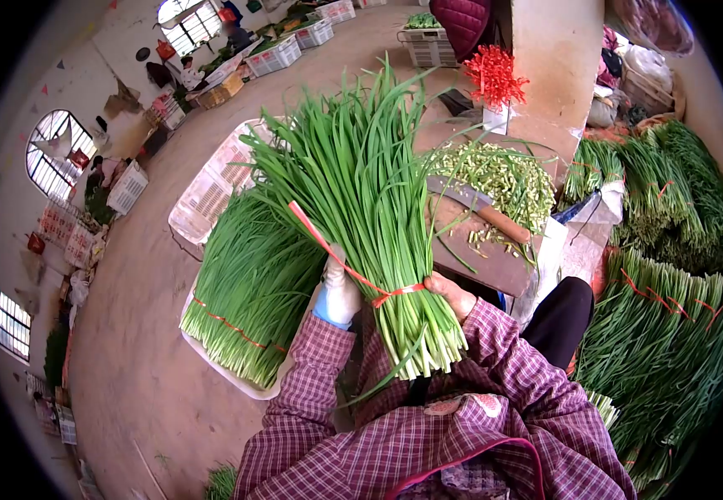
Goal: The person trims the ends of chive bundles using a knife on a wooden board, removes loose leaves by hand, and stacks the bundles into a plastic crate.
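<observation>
A large bundle of green leafy stalks [370, 200] is held up in front of me, leaves pointing away and pale cut ends towards me. A red tie [399, 292] goes round its lower part, with one long end sticking out to the left. My left hand [340, 287], in a pale glove, grips the bundle's left side. On the right side, my bare right hand [451, 293] is closed at the tie. Left of the bundle, a white crate [236, 379] holds more tied stalks [249, 283].
A knife [486, 208] and chopped stalk ends [503, 175] lie on a board [461, 237] at the right. Piles of tied stalks [661, 333] fill the far right. Red ties [496, 75] hang near a pillar [555, 67]. People and crates [274, 57] are in the background.
</observation>
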### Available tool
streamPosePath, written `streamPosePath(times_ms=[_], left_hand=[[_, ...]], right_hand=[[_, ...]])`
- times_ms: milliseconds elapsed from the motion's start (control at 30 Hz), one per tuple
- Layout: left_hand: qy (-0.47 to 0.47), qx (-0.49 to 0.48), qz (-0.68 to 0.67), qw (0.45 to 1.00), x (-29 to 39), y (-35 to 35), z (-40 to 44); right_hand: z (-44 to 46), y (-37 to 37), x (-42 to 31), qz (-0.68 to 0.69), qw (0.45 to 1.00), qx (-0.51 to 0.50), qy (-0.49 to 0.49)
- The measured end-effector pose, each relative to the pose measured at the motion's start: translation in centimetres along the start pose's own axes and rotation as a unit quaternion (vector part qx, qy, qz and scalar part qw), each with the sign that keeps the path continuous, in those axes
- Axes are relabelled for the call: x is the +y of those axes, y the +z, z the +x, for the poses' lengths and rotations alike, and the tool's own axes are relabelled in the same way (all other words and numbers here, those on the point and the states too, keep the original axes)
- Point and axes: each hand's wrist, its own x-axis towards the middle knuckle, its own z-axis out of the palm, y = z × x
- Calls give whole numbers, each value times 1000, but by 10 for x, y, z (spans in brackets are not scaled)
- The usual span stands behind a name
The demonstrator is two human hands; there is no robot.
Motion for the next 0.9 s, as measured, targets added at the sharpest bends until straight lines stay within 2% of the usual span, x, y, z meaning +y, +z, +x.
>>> streamPosePath(times_ms=[33, 100, 133, 167, 233, 300, 367, 400, 433, 500, 567, 667, 733, 900], left_hand=[[-6, 74, -47, 996, 4, 5, 6], [11, 130, -84, 988, 3, 8, 13], [15, 131, -96, 987, 3, 8, 15], [18, 133, -108, 985, 4, 8, 15], [-11, 88, -174, 981, 14, 11, 14], [-12, 84, -194, 977, 24, 9, 14], [31, 139, -108, 984, 22, 1, 16], [73, 144, -62, 985, 21, 1, 17], [71, 141, -58, 986, 23, 2, 16], [120, 158, 62, 978, 29, 8, 12], [101, 159, -31, 982, 46, 26, 7], [96, 154, -93, 979, 38, 4, 6], [3, 127, -199, 972, 39, 0, 3], [20, 150, -164, 975, 37, 6, -1]], right_hand=[[2, 6, -3, -29, 1000, 2, 5], [3, 25, -14, -91, 996, 12, -2], [5, 34, -25, -184, 982, 33, -1], [7, 42, -34, -184, 982, 32, -4], [12, 51, -49, -361, 931, 47, -43], [25, 42, -49, -330, 942, 39, -46], [41, 47, -45, -326, 932, 86, -130], [50, 53, -45, -275, 944, 99, -153], [58, 58, -45, -272, 944, 101, -158], [72, 68, -43, -260, 928, 154, -220], [70, 84, -44, -214, 937, 168, -220], [68, 87, -39, -62, 958, 187, -207], [65, 83, -35, -41, 961, 190, -195], [62, 72, -27, 15, 971, 163, -175]])
